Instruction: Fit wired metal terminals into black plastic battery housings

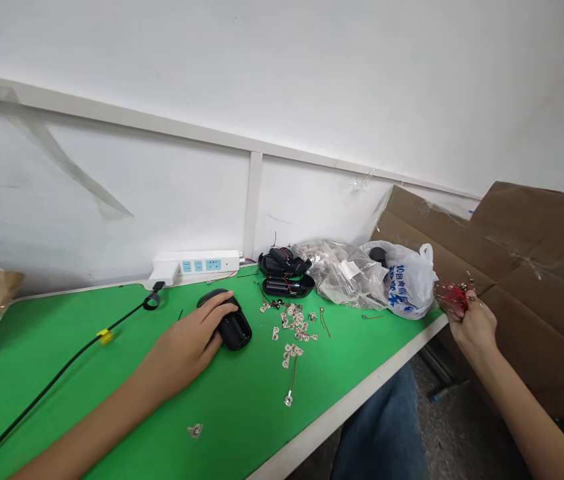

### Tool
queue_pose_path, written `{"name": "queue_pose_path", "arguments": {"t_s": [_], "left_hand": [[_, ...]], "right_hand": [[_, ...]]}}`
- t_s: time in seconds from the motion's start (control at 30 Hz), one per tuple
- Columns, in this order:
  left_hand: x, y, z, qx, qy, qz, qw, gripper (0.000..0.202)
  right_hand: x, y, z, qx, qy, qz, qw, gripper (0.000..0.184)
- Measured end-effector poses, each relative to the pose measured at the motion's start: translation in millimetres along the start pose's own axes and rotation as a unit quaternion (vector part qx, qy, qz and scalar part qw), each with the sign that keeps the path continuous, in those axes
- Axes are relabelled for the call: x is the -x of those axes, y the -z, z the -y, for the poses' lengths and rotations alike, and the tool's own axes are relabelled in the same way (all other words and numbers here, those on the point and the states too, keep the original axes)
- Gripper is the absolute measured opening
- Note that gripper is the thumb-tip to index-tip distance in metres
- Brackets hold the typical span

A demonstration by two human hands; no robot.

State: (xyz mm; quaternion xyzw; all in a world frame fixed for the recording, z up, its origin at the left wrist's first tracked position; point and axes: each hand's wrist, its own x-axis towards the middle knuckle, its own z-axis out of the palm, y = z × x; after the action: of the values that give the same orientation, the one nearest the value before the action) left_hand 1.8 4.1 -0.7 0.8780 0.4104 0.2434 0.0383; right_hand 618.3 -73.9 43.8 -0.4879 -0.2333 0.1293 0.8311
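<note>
A white wall [312, 80] backs a green table [242, 413].

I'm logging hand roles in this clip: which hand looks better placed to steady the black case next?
Probably the left hand: it holds the black case against the green tabletop. The right hand is well away, past the tabletop's edge, holding red wires.
</note>
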Motion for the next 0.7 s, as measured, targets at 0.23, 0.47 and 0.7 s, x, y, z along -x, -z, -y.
{"name": "queue_pose_path", "arguments": {"t_s": [0.23, 0.47, 0.7], "left_hand": [[-3, 1.7, 0, -0.003, 0.009, 0.011, 1.000, 0.041], [0, 3.9, -16, 0.004, 0.037, -0.027, 0.999, 0.043], [8, -0.4, -14, -0.002, 0.094, -0.119, 0.988, 0.066]], "right_hand": [[49, -67, 39, -0.053, -0.075, 0.134, 0.987, 0.029], [181, -181, 24, -0.106, -0.233, 0.345, 0.903, 0.042], [273, -236, -49, 0.029, -0.250, 0.490, 0.835, 0.044]]}}
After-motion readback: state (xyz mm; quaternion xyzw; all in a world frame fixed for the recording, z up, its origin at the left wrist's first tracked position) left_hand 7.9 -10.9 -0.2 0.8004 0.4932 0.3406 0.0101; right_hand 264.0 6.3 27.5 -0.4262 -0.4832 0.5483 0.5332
